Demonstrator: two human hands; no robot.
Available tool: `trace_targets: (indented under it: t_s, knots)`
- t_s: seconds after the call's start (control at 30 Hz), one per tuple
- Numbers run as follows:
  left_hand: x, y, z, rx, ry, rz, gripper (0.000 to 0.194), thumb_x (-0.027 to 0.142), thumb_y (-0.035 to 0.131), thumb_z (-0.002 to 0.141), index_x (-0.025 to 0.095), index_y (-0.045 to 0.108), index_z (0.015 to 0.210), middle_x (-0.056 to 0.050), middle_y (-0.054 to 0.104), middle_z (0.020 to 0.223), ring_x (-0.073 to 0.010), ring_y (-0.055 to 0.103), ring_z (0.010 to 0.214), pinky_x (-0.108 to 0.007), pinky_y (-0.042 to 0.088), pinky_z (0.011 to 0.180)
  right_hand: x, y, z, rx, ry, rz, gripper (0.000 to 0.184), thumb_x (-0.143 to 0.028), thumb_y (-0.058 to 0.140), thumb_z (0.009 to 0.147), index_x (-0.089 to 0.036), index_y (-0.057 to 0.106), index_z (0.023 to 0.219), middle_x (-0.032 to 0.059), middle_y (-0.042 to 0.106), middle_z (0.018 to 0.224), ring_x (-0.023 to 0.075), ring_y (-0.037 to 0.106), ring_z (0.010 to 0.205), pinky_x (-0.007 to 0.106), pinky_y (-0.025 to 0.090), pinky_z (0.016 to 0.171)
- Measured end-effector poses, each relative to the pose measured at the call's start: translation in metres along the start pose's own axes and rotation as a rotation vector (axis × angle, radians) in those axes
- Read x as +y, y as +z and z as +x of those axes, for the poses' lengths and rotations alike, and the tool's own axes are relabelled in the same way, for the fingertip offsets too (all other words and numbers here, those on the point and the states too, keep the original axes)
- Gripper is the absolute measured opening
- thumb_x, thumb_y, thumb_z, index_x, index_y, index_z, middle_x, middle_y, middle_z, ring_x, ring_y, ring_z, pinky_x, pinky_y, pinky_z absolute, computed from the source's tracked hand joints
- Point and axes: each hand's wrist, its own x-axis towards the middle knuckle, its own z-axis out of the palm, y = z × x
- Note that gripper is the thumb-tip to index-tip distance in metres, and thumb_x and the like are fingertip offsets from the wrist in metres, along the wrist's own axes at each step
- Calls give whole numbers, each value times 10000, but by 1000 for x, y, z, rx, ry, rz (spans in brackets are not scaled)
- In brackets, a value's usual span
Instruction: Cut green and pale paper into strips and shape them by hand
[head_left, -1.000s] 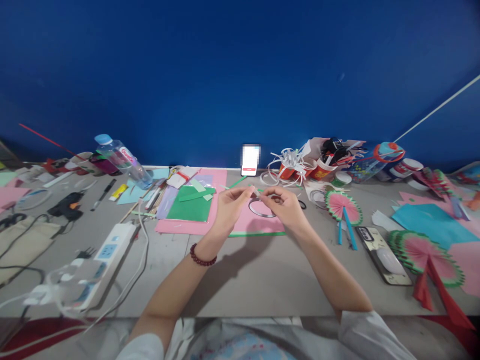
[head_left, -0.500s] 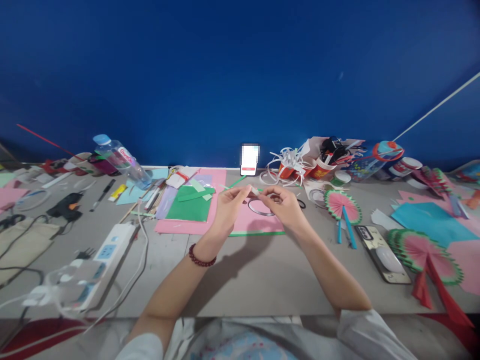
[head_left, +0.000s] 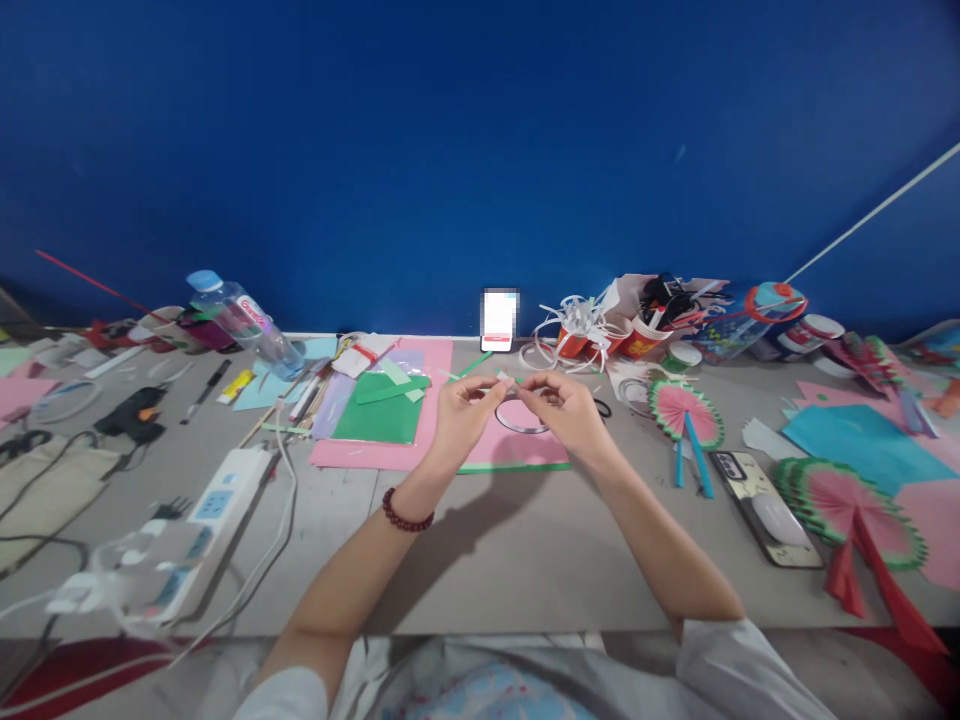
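Both hands meet above the pink paper (head_left: 517,450), fingertips almost touching. My left hand (head_left: 469,410) is closed in a pinch, and a small whitish strip (head_left: 503,376) shows at its fingertips. The thumb and fingers of my right hand (head_left: 566,408) are pinched at the other side of this strip, which is too small to identify surely. Just below the fingers lies a thin ring (head_left: 523,431), like a tape roll, partly covered by the right hand. Left of the hands sits a green paper pack (head_left: 379,420) in clear wrap.
A phone (head_left: 498,320) stands against the blue wall. Cups with white paper strips (head_left: 581,320) are behind the right hand. Pink-and-green paper fans (head_left: 686,412), a phone with a mouse (head_left: 776,518) on it lie right. A power strip (head_left: 221,525), glue gun (head_left: 133,415) and bottle (head_left: 247,320) are left.
My left hand has shifted slightly to the right, bringing the fingertips closer together. Less of the whitish strip shows between them. My right hand has barely moved.
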Motion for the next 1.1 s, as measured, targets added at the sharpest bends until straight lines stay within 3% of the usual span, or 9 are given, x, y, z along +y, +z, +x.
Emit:
trace_targets:
  t_s: [0.4, 0.93, 1.1]
  knots:
    - [3, 0, 1, 40, -9, 32, 204, 376, 743, 703, 174, 724, 675, -42, 723, 712, -166, 652, 686, -293, 527, 692, 4, 0, 1, 11, -6, -42, 204, -382, 651, 753, -184, 640, 803, 38, 668, 798, 126, 516, 589, 268, 422, 568]
    - [7, 1, -2, 48, -34, 11, 207, 369, 733, 710, 182, 702, 629, -37, 713, 672, -153, 647, 668, -277, 489, 664, 6, 1, 2, -7, -26, -48, 179, -371, 634, 769, -193, 621, 772, 20, 646, 744, 128, 515, 585, 263, 410, 556]
    - [4, -1, 3, -8, -75, -10, 312, 465, 631, 792, 185, 718, 684, -53, 719, 702, -153, 644, 685, -262, 455, 617, 5, -1, 3, -4, -18, -51, 174, -367, 634, 768, -193, 624, 764, 20, 652, 751, 124, 503, 574, 261, 403, 547]
